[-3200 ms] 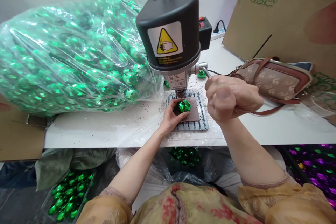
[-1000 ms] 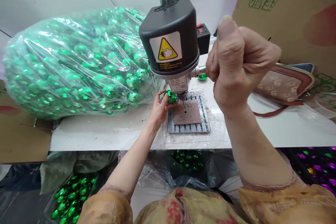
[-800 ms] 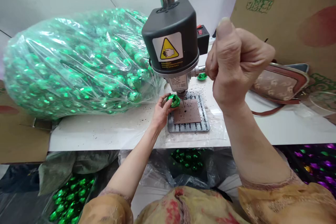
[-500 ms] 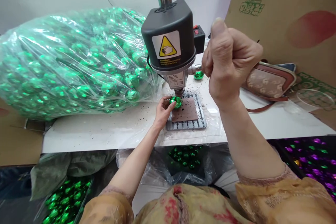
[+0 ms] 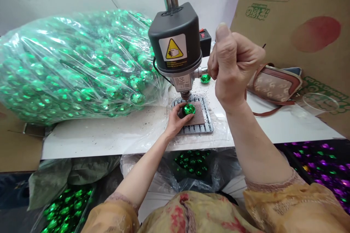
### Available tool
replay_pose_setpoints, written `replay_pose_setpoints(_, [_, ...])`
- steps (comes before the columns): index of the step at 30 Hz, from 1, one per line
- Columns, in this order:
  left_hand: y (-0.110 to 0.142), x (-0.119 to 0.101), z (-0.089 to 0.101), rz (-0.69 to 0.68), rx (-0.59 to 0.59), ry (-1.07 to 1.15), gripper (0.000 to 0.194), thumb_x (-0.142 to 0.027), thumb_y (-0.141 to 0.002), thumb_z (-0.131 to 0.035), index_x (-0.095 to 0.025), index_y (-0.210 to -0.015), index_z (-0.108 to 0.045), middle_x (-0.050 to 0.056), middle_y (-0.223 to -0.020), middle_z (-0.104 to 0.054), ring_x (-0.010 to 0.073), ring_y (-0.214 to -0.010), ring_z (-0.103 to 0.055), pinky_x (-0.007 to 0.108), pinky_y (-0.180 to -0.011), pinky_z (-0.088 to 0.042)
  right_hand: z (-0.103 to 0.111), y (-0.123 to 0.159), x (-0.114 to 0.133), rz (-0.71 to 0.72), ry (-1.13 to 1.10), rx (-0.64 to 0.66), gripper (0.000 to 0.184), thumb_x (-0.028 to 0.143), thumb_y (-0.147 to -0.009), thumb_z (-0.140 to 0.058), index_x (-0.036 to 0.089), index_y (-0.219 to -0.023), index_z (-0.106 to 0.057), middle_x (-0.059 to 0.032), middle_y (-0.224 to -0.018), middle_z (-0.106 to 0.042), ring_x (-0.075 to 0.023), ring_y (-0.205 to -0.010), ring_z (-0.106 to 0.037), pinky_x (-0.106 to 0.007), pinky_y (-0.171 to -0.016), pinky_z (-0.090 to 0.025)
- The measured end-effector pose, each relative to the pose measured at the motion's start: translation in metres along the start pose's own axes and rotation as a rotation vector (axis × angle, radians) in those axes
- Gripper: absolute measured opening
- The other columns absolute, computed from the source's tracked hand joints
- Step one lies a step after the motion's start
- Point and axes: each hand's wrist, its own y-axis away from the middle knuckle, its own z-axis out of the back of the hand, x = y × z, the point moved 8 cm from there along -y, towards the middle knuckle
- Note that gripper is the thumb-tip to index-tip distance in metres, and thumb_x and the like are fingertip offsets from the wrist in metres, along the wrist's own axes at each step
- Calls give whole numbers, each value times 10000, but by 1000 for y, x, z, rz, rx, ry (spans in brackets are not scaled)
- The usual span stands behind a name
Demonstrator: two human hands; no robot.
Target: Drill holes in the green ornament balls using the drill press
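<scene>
A shiny green faceted ball point(image 5: 189, 109) sits over the brown pad on the metal base plate point(image 5: 208, 125), just under the drill press point(image 5: 175, 40). My left hand point(image 5: 177, 118) is closed around the ball's left side, thumb in front and fingers behind. Raised at the right, my right hand point(image 5: 232, 65) makes a fist at the end of the press's side handle point(image 5: 203, 71); most of the handle is hidden in it. Behind the handle lies another green ball point(image 5: 205, 78).
A big clear bag of green balls point(image 5: 82, 65) fills the table's left side. On the right are a patterned purse point(image 5: 276, 83) and a cardboard box point(image 5: 290, 14). Dark crumbs dot the white table point(image 5: 95, 140). Below its edge are more green balls point(image 5: 193, 162) and purple ones point(image 5: 325, 169).
My left hand has moved right with the green ball, from the pad's back left corner to nearer its middle. My right hand has stayed on the handle. The view has shifted slightly.
</scene>
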Motion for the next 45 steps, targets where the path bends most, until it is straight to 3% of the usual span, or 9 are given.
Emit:
replay_pose_setpoints(4, [3,-2,-6,17,31,26,568,-474,-766,-818,-200,-1223,-620,90,-1162,-720,251,-1081,-680,415,-985,-542,0,3,2,-11,2,-3,564,524,-896,-553,194,-496,-331,77,-434,-334,-8,-392,-294,-239,-445,-262])
replay_pose_setpoints(10, [4,-3,-6,32,36,26,570,-474,-770,-815,-204,-1228,-611,91,-1169,-710,251,-1086,-677,413,-989,-543,9,18,2,56,-54,-30,547,353,-940,-580,186,-485,-326,62,-427,-310,-43,-385,-336,-304,-440,-191])
replay_pose_setpoints(22, [5,-7,-5,18,21,40,571,-509,-767,-811,-199,-1202,-608,98,-1169,-705,247,-1086,-676,407,-984,-545,15,34,-3,98,-17,-6,563,384,-951,-537,193,-500,-259,52,-422,-268,-55,-391,-316,-304,-425,-234])
replay_pose_setpoints(29, [5,-7,-5,16,24,44,564,-511,-768,-808,-203,-1196,-608,97,-1167,-705,251,-1083,-675,412,-982,-541,19,44,-5,205,-90,-41,552,266,-938,-541,171,-483,-243,52,-431,-253,-47,-381,-264,-304,-428,-180])
replay_pose_setpoints(45, [4,-10,-6,15,28,52,552,-497,-778,-801,-199,-1199,-606,98,-1182,-693,248,-1110,-656,404,-1000,-518,25,58,-7,438,-139,-16,469,154,-883,-532,199,-515,-245,70,-412,-227,-61,-332,-271,-284,-372,-231])
